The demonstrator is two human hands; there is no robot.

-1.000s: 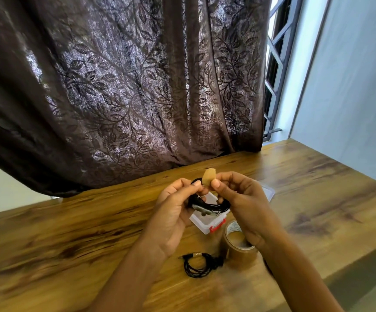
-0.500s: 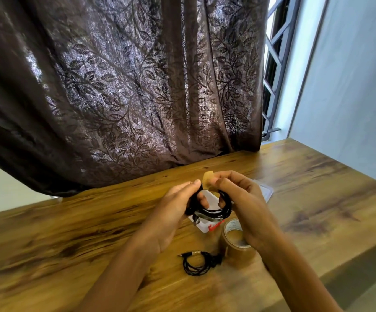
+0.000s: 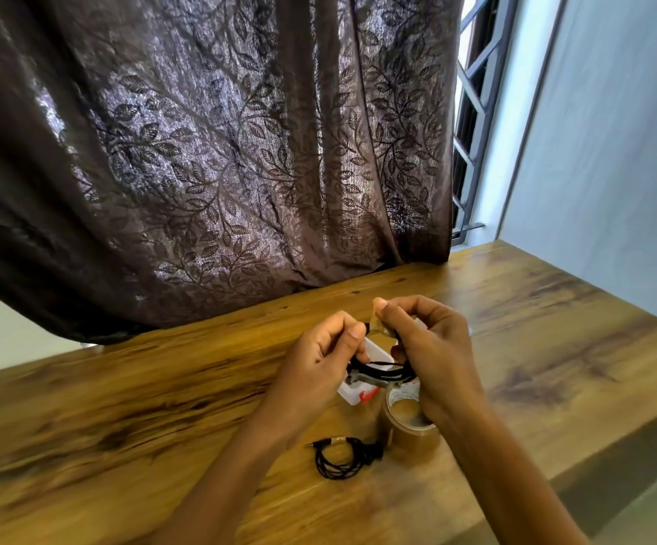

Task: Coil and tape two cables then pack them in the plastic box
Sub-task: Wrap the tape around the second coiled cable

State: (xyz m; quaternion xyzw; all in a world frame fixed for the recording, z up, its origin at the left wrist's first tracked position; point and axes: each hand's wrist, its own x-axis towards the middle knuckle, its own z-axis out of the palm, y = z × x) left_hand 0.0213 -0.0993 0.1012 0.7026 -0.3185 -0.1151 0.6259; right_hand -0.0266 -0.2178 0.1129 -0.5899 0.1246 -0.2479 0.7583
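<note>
- The coiled black cable (image 3: 382, 371) hangs in the air between both hands, above the white plastic box (image 3: 352, 392) on the wooden table (image 3: 122, 418); its loops look gathered into one bundle.
- A short strip of brown tape (image 3: 378, 327) sits at the top of that coil, and the step in hand appears to be wrapping it round the bundle.
- To do this well, I judge the loops should be kept squeezed tight where the tape lands, the strip pulled snug all the way round, and its end pressed back onto itself so it does not peel.
- The right hand (image 3: 433, 348) pinches the tape between thumb and forefinger, its other fingers curled beside the coil.
- The left hand (image 3: 319, 359) is closed on the coil's near-left side, thumb and fingers gripping the strands.
- A risk: the sticky side may catch a fingertip or a single strand instead of the whole bundle.
- The second coiled cable (image 3: 342, 458) lies on the table nearer the person, just beside the roll of brown tape (image 3: 409, 422), apart from both hands; whether it is taped I cannot tell.
</note>
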